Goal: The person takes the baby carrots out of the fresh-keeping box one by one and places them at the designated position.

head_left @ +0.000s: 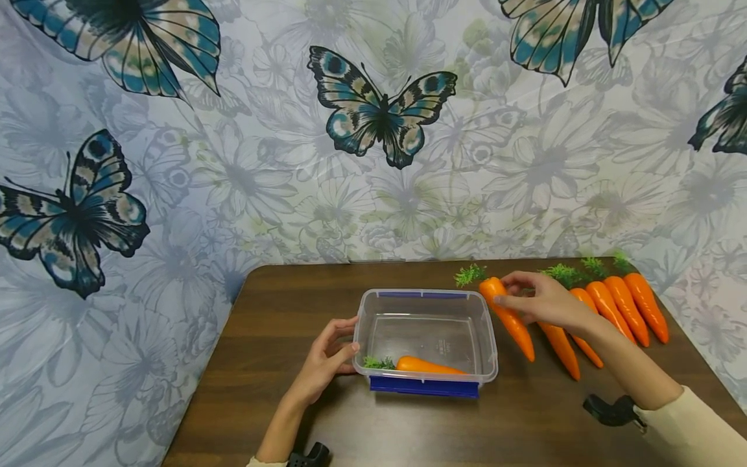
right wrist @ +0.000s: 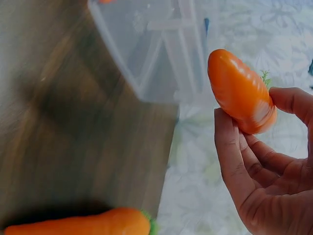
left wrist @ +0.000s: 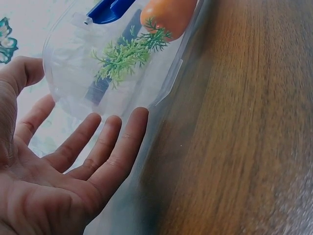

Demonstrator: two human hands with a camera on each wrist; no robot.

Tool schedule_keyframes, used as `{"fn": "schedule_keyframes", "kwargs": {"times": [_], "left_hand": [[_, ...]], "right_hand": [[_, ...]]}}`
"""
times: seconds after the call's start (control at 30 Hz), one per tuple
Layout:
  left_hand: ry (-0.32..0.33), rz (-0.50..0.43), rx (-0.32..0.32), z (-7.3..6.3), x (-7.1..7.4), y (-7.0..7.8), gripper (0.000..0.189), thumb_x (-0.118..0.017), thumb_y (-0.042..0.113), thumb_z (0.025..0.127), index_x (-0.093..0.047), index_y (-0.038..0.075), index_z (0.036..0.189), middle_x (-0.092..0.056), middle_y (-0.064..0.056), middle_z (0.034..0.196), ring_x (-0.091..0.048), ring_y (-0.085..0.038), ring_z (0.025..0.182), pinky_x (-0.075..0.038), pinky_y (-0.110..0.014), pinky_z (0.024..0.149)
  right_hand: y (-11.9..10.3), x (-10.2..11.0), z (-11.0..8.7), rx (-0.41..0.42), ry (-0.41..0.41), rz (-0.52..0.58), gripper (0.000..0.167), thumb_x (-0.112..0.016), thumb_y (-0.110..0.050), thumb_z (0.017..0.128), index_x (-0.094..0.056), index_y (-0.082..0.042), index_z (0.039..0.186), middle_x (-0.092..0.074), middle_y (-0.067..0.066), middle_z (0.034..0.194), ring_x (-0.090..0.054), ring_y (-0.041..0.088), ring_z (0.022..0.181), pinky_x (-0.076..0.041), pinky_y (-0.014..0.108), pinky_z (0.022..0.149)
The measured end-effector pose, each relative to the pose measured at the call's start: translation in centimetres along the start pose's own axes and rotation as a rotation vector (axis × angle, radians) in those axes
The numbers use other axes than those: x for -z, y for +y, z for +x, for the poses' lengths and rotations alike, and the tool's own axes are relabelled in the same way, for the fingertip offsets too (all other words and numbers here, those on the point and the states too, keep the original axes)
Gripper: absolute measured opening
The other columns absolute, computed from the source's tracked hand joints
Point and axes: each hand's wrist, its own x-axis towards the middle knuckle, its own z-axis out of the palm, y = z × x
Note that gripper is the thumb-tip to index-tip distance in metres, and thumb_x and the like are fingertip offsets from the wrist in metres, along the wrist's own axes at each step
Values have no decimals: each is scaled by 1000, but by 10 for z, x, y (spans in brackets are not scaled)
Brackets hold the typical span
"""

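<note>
My right hand (head_left: pixel 545 299) pinches an orange carrot (head_left: pixel 509 318) with a green top between thumb and fingers, just right of the clear plastic container (head_left: pixel 425 299). In the right wrist view the held carrot (right wrist: pixel 242 93) points its tip toward the camera. At the container's left side rests my left hand (head_left: pixel 327 360), its fingertips (left wrist: pixel 139 115) touching the wall with fingers fairly straight and thumb near the rim. One carrot (head_left: pixel 428 365) lies inside along the container's front wall, its leafy top to the left. A blue clip (head_left: pixel 424 387) hangs on the front side.
Several more carrots (head_left: pixel 624 308) lie in a row on the right of the brown wooden table (head_left: pixel 292 298), green tops toward the back. Some are partly covered by my right hand and forearm. A butterfly-patterned cloth (head_left: pixel 262 162) hangs behind the table.
</note>
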Motion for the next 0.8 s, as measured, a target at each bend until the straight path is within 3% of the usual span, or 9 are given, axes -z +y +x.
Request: {"fn": "schedule_keyframes", "kwargs": {"times": [0.2,0.4,0.63,0.8], "left_hand": [[4,1,9,-1,1,1,52,-67,12,106,-50,15,155,-50,-28,156,-62,-51,132,-68,-45,80],[5,6,10,0,1,-1,52,-67,13,106,-50,14,155,-50,-29,155,-62,-52,132,-68,-45,80],[5,12,5,-1,0,-1,52,-66,12,107,-49,12,156,-50,-30,155,-62,-52,132,-68,-45,80],[8,6,11,-1,-2,1,52,-67,12,106,-50,15,155,-50,-28,155,-62,-52,132,-68,-45,79]], "right_hand": [[19,8,-8,-31,29,-3,69,-69,-40,106,-46,3,155,-59,22,135,-70,19,93,-66,36,79],[35,8,-13,-58,72,-66,73,-70,-45,104,-48,5,153,-63,20,125,-70,18,87,-67,38,78],[53,2,-14,-72,133,-190,77,-72,-53,101,-53,5,147,-69,16,115,-73,17,80,-64,33,70],[60,-4,-15,-68,198,-344,75,-74,-57,97,-60,4,138,-72,10,106,-65,15,75,-55,31,63]]}}
